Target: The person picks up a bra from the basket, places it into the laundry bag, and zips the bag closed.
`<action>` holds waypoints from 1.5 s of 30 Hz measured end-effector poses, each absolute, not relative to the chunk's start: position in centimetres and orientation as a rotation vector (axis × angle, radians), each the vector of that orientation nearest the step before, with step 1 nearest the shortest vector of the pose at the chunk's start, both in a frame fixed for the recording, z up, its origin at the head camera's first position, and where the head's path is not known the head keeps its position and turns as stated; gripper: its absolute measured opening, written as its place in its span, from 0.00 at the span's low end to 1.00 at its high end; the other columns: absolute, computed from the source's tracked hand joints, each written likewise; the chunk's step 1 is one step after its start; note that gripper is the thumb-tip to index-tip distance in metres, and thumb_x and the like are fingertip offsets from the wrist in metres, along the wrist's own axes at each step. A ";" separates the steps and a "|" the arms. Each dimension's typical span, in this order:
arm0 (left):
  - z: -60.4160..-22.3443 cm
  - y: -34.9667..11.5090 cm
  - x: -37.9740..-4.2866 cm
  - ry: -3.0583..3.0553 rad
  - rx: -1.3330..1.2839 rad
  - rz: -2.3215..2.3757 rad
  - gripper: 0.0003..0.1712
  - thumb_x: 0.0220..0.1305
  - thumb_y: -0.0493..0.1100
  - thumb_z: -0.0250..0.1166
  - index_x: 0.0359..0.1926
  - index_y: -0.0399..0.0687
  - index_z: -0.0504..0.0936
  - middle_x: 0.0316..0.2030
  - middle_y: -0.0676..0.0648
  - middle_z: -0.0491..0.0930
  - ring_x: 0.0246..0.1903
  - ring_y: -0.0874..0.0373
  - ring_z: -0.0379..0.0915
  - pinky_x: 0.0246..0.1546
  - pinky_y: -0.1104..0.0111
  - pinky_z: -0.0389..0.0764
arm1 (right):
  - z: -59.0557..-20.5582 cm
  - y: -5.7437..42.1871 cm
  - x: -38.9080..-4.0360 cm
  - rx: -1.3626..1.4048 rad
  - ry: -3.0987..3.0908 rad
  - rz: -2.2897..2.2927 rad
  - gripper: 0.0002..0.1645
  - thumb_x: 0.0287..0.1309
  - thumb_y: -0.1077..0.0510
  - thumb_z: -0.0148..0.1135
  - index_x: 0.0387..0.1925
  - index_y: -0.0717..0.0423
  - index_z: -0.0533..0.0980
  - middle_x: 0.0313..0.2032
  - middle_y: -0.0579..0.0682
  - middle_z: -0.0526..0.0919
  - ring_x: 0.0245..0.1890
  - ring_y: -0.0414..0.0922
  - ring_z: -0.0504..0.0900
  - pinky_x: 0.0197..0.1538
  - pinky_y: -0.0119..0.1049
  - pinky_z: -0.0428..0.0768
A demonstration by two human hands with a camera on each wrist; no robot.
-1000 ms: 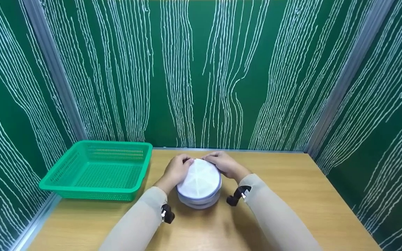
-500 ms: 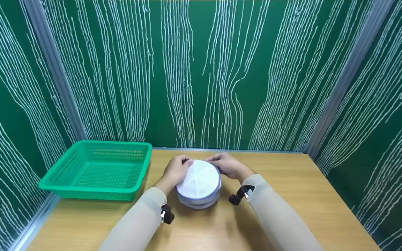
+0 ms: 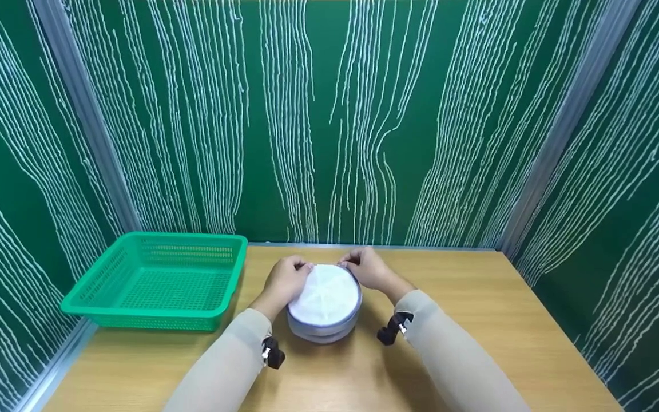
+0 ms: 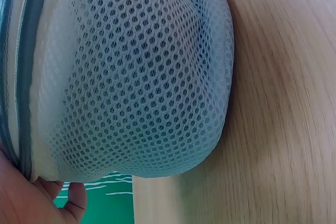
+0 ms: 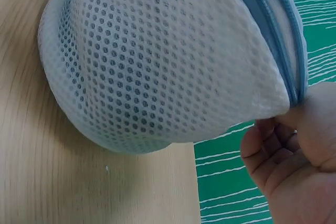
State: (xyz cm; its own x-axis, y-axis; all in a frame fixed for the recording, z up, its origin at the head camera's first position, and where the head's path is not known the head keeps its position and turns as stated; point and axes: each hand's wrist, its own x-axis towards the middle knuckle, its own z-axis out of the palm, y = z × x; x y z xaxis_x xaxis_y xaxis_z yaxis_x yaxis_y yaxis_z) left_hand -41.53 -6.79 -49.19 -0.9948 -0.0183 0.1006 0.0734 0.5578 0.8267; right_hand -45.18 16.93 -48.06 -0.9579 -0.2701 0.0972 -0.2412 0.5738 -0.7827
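A round white mesh laundry bag (image 3: pixel 325 297) stands on the table in the middle of the head view, its flat top facing up. Blue zipper trim (image 4: pixel 25 72) runs around the upper edge. My left hand (image 3: pixel 285 280) grips the far left of that edge, thumb on top. At the far right of the edge, my right hand (image 3: pixel 370 270) pinches the zipper side, fingers curled. In the right wrist view the bag's mesh wall (image 5: pixel 142 61) bulges and folds near the base. The exact spot under the right thumb is hidden.
A green plastic basket (image 3: pixel 229 297) with slotted walls sits at the table's left. The wooden table (image 3: pixel 467 320) ends at green panels (image 3: pixel 364 143) with white wavy lines, behind and on both sides. Dark wrist devices (image 3: pixel 273 352) are strapped over both sleeves.
My right hand has shifted slightly right along the bag's far edge, and its fingers look more bunched. The left hand keeps its grip, and the bag stays in nearly the same place.
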 end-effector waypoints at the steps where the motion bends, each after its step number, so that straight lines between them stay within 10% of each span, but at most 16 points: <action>1: -49.2 -6.8 -41.5 -2.690 -0.031 -1.426 0.12 0.86 0.48 0.65 0.50 0.48 0.91 0.49 0.45 0.90 0.52 0.50 0.83 0.63 0.50 0.85 | -48.1 17.0 -45.1 -0.449 2.760 -1.365 0.11 0.81 0.67 0.65 0.45 0.57 0.91 0.45 0.54 0.94 0.44 0.43 0.88 0.48 0.34 0.89; 24: -48.9 -6.6 -40.6 -2.741 0.185 -1.336 0.21 0.87 0.51 0.58 0.59 0.45 0.92 0.59 0.43 0.91 0.60 0.47 0.86 0.69 0.48 0.85 | -48.6 18.9 -44.2 -0.402 2.854 -1.381 0.08 0.82 0.64 0.65 0.45 0.58 0.88 0.41 0.57 0.90 0.40 0.47 0.85 0.40 0.34 0.83; 35: -47.6 -4.9 -41.0 -2.796 -0.100 -1.234 0.19 0.83 0.39 0.56 0.62 0.46 0.90 0.63 0.43 0.89 0.69 0.43 0.83 0.74 0.47 0.82 | -48.3 18.0 -44.4 -0.395 2.895 -1.345 0.08 0.82 0.64 0.65 0.47 0.56 0.89 0.46 0.54 0.92 0.48 0.46 0.87 0.55 0.43 0.90; 45: -46.7 -3.4 -40.9 -2.906 -0.312 -0.931 0.17 0.88 0.44 0.59 0.61 0.49 0.93 0.64 0.45 0.91 0.70 0.43 0.84 0.79 0.44 0.76 | -48.4 17.5 -44.1 -0.565 2.956 -1.378 0.07 0.79 0.67 0.67 0.43 0.60 0.89 0.42 0.55 0.93 0.41 0.44 0.87 0.46 0.38 0.88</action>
State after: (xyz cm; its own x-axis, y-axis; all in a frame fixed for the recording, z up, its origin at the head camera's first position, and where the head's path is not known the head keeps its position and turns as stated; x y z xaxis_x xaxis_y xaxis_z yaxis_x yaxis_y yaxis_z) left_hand -40.94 -3.42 -46.72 -0.9766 0.1703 0.1315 0.2150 0.7952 0.5670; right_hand -44.14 17.48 -48.37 -0.9279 -0.2332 0.2909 -0.3727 0.5977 -0.7098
